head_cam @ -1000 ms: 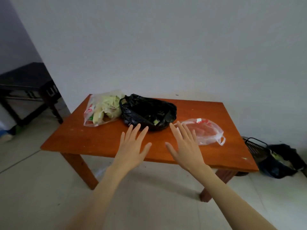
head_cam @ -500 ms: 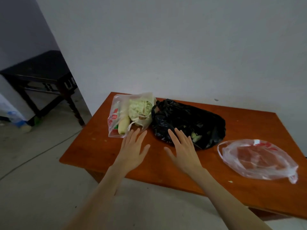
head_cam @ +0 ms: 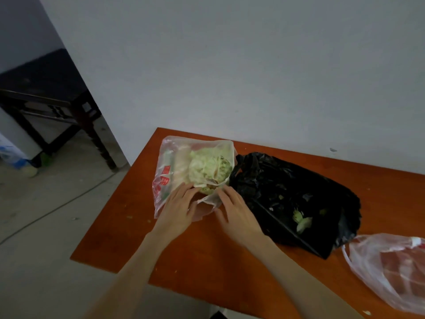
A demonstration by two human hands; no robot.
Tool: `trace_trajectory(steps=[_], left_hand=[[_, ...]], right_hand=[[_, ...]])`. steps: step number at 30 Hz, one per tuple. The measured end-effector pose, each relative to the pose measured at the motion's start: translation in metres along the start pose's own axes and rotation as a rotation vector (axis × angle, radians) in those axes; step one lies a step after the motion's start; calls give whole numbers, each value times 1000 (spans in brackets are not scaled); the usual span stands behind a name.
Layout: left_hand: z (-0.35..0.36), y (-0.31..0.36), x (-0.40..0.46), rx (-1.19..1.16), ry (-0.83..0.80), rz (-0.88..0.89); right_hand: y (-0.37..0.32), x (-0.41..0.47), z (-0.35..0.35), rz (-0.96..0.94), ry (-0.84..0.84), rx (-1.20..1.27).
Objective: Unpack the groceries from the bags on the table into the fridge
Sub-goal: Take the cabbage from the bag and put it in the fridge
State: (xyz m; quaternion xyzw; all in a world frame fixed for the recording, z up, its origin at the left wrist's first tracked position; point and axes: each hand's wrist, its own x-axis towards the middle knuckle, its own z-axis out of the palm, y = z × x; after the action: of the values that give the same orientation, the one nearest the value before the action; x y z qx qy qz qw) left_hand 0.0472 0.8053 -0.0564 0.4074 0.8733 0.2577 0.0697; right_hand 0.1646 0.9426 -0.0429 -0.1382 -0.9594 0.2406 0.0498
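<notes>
both bare forearms reach forward from the bottom edge and converge. the left hand lies palm down, fingers pointing forward and bent at the tips. the right hand sits just beside it, palm down, fingers lightly bent, thumb angled toward the left hand.

Both hands — left hand, right hand — touch the clear cabbage bag.

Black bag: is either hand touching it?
No: both the left hand and the right hand are at the clear cabbage bag, beside the black bag.
</notes>
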Motion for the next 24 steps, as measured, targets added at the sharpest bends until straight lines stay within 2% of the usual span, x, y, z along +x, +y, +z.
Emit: trace_trajectory(steps=[3, 6, 11, 15, 17, 22, 24], left_hand=[[6, -11, 27, -67, 13, -119], [9, -24, 40, -60, 49, -188], [19, -36, 47, 15, -29, -91], [33, -57, 56, 185, -94, -5], [31, -67, 65, 242, -101, 32], [3, -77, 102, 307, 43, 156], [-11, -77, 125, 282, 27, 201]], right_hand=[[4, 32, 23, -94, -80, 12], [14, 49, 39, -74, -173, 32], [25, 46, 41, 22, -387, 72], [39, 47, 52, 136, -493, 127], [39, 50, 52, 216, -500, 98], [34, 59, 67, 413, -474, 11], [32, 63, 75, 486, -445, -27]])
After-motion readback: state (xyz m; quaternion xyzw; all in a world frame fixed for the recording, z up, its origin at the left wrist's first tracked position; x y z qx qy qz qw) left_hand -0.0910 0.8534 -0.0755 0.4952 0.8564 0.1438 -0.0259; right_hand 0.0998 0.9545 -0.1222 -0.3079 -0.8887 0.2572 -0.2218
